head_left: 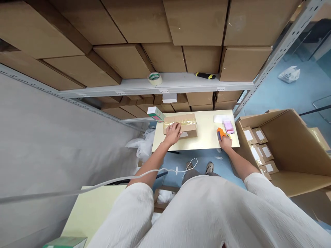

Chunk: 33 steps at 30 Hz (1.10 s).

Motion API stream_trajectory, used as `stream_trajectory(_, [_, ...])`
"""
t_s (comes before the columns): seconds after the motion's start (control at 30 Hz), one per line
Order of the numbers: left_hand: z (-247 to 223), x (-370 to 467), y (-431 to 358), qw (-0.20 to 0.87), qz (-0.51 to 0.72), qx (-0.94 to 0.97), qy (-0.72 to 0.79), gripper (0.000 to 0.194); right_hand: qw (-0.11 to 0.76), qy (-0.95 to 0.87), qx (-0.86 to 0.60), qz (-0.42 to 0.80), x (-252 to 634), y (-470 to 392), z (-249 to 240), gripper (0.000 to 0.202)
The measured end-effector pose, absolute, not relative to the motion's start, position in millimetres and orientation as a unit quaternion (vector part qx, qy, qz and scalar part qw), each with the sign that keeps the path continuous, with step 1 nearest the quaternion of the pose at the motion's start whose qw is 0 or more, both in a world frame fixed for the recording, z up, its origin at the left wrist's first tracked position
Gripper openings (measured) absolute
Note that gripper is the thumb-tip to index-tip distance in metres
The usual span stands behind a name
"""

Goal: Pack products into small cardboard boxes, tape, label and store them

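Observation:
A closed cardboard box [190, 130] with tape along its top lies on the pale yellow table [207, 141]. My left hand [173, 133] rests on the box's top and near edge, fingers spread and lying on the cardboard. Toward the table's right end, my right hand [226, 142] is wrapped round an orange tape dispenser [221, 132], low over the tabletop. Right beside the dispenser is a pink item [228, 126], blurred out, with a white sheet [219, 118] behind it. A small green and white box [155, 114] stands at the back left corner.
Shelves [181, 81] stacked with cartons rise behind the table, holding a tape roll [155, 78] and a yellow-black cutter [205, 75]. At right stands a large open carton [297, 148] with several small labelled boxes inside. A white cable [108, 184] crosses my left arm.

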<state>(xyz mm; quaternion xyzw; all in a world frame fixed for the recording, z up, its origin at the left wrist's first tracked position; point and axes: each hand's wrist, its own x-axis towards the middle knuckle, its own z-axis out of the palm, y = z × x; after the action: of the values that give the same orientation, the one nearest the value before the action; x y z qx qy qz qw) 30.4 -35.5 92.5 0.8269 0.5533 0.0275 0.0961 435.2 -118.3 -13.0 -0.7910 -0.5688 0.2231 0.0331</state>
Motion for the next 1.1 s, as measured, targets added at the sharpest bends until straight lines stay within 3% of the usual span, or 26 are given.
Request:
stream_trajectory(0.2, [95, 31, -22, 0.091, 0.030, 0.836, 0.540, 0.062, 0.084, -0.591, -0.780, 0.187, 422, -116, 21, 0.027])
stream_trajectory(0.37, [97, 26, -15, 0.095, 0.040, 0.848, 0.520, 0.061, 0.227, -0.584, -0.756, 0.191, 401, -90, 76, 0.038])
stream_trajectory(0.6, [95, -1, -10, 0.089, 0.060, 0.864, 0.492, 0.060, 0.404, -0.576, -0.636, 0.317, 355, -49, 144, 0.034])
stream_trajectory(1.1, [90, -27, -15, 0.097, 0.080, 0.870, 0.476, 0.059, 0.373, -0.582, -0.607, 0.393, 279, -27, 175, 0.029])
